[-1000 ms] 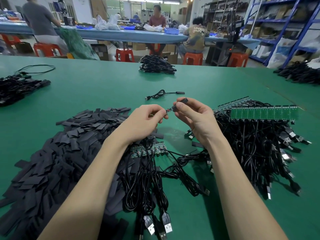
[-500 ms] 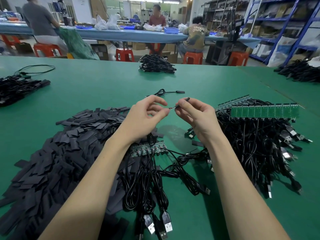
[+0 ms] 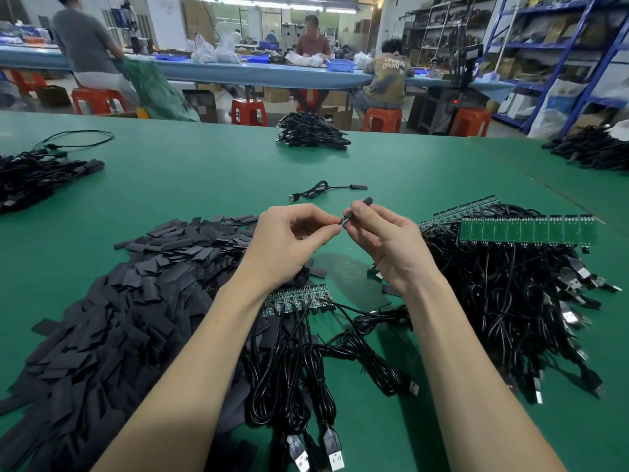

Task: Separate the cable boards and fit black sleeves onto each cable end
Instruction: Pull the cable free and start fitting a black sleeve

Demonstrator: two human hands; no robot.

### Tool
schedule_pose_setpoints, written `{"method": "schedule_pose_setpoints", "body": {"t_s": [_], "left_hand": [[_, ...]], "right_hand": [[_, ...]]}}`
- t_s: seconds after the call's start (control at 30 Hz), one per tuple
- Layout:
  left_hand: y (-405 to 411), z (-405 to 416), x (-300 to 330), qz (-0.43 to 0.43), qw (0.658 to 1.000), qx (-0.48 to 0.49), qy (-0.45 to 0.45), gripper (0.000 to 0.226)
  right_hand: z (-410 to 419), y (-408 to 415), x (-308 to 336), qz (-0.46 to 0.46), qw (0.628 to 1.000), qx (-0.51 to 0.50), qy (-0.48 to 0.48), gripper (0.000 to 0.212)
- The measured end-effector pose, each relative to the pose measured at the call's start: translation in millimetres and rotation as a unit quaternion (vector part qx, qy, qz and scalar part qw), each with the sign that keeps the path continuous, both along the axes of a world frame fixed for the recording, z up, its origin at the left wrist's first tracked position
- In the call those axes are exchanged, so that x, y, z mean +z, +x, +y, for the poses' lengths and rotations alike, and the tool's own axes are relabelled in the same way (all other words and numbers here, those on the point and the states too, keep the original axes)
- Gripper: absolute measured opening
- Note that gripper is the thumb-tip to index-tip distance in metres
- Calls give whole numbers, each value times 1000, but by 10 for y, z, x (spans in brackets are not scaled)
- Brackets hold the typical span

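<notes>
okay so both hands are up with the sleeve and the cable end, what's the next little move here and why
Probably slide the short black sleeve pinched in the right hand leftward over the small cable end pinched by the left hand. The sleeve's near mouth sits right at the cable tip and most of it still sticks out past the right fingertips, so it looks barely started.

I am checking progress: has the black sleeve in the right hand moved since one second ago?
Hardly: the black sleeve stays just below the lone finished cable.

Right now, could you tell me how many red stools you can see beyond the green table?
6: far left, beneath the grey-shirted person, centre, behind the middle table, beneath the seated worker, and right. Others may be hidden.
</notes>
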State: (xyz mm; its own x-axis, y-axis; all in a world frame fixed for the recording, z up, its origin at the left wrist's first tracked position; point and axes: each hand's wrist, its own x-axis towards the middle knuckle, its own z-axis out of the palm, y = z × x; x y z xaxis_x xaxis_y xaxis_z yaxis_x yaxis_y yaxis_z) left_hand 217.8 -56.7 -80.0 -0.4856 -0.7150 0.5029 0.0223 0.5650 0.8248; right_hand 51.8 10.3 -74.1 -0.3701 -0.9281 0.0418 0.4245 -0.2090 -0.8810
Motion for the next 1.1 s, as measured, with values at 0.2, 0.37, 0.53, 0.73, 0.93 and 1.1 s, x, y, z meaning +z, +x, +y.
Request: {"method": "schedule_pose_setpoints", "body": {"t_s": [0.2,0.37,0.53,0.73,0.93,1.1], "left_hand": [[-3,4,-29,-5,1000,3,-8,5],[-24,20,-43,15,1000,-6,7,6],[-32,27,-54,33,999,-26,19,9],[-44,4,-54,61,996,-36,53,16],[10,-16,-47,55,997,-25,43,10],[-11,-13,-57,47,998,-31,40,8]], "right_hand": [[42,-9,36,25,999,23,14,7],[82,-31,43,32,998,43,10,17],[90,-49,11,43,998,52,-9,19],[80,-50,-7,5,998,60,-36,18],[37,45,-39,4,998,54,-40,29],[50,38,-51,-4,998,53,-37,22]]}}
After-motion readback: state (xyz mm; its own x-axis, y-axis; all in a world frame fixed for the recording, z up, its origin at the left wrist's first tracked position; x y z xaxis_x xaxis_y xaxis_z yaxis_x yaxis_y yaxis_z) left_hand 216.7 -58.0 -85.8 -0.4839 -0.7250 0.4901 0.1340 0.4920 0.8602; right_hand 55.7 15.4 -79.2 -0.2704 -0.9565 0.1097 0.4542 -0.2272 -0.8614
